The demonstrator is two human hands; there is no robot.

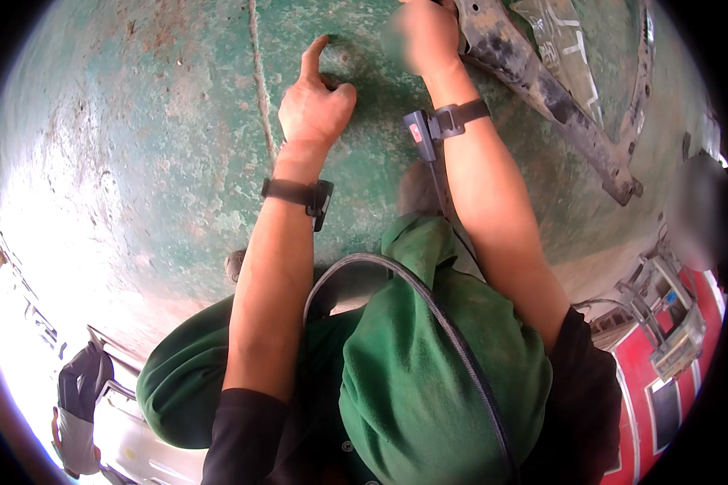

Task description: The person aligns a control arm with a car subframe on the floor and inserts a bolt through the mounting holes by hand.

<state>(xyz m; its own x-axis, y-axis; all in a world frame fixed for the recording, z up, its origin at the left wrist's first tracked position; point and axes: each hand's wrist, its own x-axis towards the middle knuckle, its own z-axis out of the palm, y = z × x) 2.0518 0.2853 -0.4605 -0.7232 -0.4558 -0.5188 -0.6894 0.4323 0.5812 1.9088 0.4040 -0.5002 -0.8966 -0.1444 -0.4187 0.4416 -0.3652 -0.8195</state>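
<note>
My left hand [317, 107] hovers over or rests against the worn green floor [194, 145]; which one I cannot tell. Its index finger points forward, the thumb stands off to the side and the other fingers curl under, with nothing visible in them. Farther up on the right, my right hand [433, 39] is beside the near-left end of a scuffed, dirt-stained metal frame [534, 77] with long angled arms. Blur and the picture's top edge hide those fingers, so any hold on the frame is unclear.
Clear plastic sheeting [562, 48] lies between the frame's arms. A dark cable [429, 299] loops across my green-trousered knees. Both wrists wear strapped devices. At the right stand a red vehicle [643, 404] and metal equipment [675, 331]; another person [81, 404] is at far lower left.
</note>
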